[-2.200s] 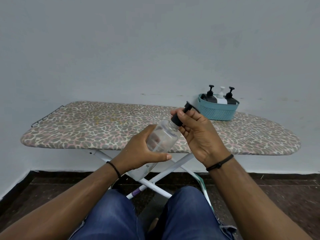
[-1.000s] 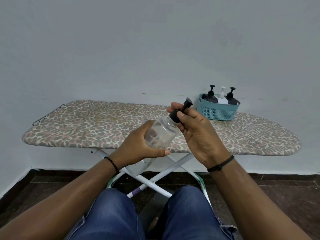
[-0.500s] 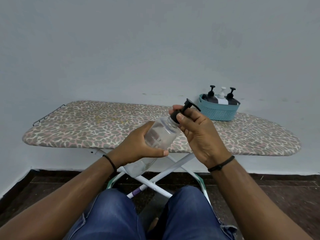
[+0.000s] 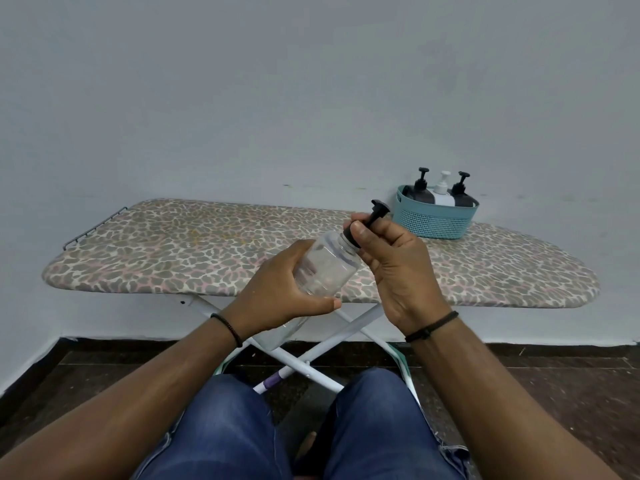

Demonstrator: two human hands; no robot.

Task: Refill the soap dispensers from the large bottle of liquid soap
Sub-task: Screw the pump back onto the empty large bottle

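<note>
The ironing board point(image 4: 173, 258) lies behind the gripped bottle point(image 4: 323, 268); the basket point(image 4: 434, 220) holding three dispensers point(image 4: 441, 194) stands behind-right.

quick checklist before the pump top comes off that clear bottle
1. Left hand grips the clear bottle round its body: ok.
2. Right hand fingers pinch the black pump top at the collar: ok.
3. Bottle upright enough not to spill: not ok, it is tilted, neck up and to the right, held in the air in front of the ironing board.
4. Collar already loose on the neck: cannot tell.
5. Liquid level in the bottle: cannot tell, it looks mostly clear.
6. Three other dispensers stand in the teal basket, away from the hands: ok.
</note>
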